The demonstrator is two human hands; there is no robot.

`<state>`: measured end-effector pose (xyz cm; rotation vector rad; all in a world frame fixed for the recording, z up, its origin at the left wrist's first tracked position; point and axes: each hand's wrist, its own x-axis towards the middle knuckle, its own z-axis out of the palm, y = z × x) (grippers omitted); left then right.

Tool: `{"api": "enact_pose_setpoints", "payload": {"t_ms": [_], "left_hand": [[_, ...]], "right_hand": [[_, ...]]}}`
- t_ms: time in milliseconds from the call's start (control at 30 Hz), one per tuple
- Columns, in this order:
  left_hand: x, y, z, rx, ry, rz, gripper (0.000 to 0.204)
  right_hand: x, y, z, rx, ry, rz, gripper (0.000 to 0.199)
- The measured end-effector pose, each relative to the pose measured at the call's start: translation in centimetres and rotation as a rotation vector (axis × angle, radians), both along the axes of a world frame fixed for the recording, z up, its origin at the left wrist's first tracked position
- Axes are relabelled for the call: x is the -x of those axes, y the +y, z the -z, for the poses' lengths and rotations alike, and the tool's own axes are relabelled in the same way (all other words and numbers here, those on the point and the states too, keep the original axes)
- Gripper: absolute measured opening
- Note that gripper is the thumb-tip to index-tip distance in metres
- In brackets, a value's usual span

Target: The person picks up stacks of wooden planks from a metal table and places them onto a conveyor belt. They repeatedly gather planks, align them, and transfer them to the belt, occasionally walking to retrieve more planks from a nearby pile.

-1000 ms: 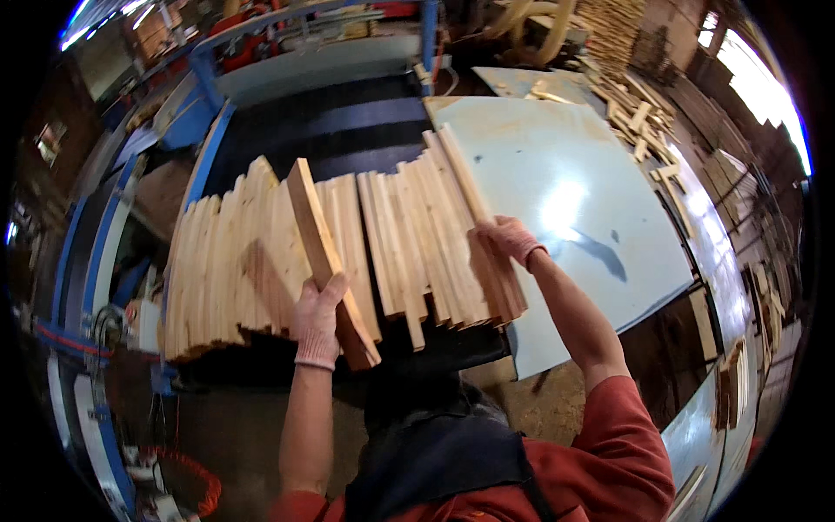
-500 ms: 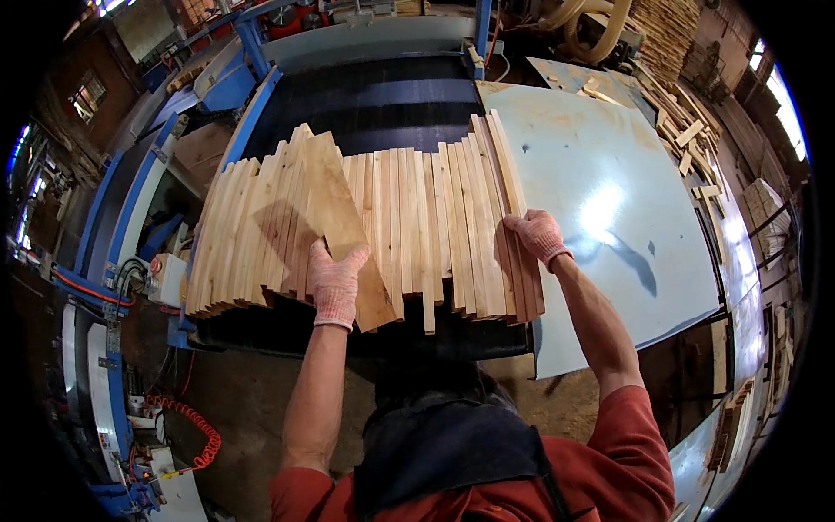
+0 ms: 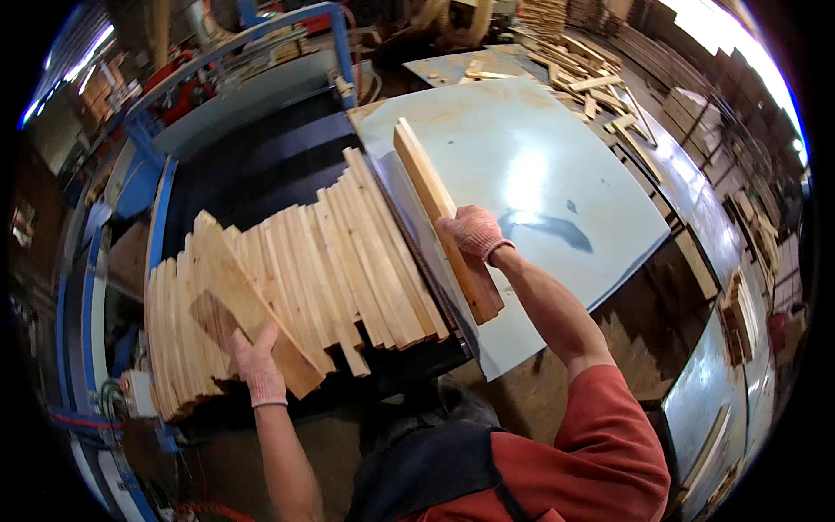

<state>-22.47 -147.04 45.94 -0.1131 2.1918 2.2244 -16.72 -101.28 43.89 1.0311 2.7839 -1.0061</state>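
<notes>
The person stands at a big machine with a blue frame [image 3: 148,130]. A row of flat wood boards [image 3: 348,261] lies side by side on the dark belt [image 3: 252,165] of the machine.

The right hand [image 3: 474,233] wears a pink glove. Its fingers are wrapped tight around one long board [image 3: 435,204]. This board is lifted off the row and tilts up over the pale blue bench [image 3: 565,165]. Its near end hangs just past the right edge of the row.

The left hand [image 3: 257,365] also wears a pink glove. Its fingers are closed on the near end of a wider board [image 3: 239,296]. That board lies slanted on top of the left part of the row.

More wood sticks [image 3: 591,74] lie in a messy pile far off on the bench. The person wears a red sleeve [image 3: 609,435] and a dark apron [image 3: 426,470].
</notes>
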Motion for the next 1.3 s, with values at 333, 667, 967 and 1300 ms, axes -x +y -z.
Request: {"api": "enact_pose_setpoints", "payload": {"t_ms": [333,667,967,1300], "left_hand": [[0.1,2.4,-0.4,-0.257,-0.082,-0.030,0.070],[-1.5,5.0,-2.0,-0.124,0.095,0.188,0.043],[8.0,-26.9,-2.2,1.030,0.177,-0.552,0.091],[12.6,-45.3,-4.6,1.603,-0.456,-0.512,0.093]], "right_hand": [[-2.8,-0.5,-2.0,-0.322,0.210,0.024,0.076],[-4.3,-22.2,-3.8,1.192,0.110,-0.549,0.037],[-8.4,-20.1,-3.7,0.847,0.215,-0.294,0.026],[-12.0,-20.4,-2.2,1.005,0.291,0.046,0.023]]}}
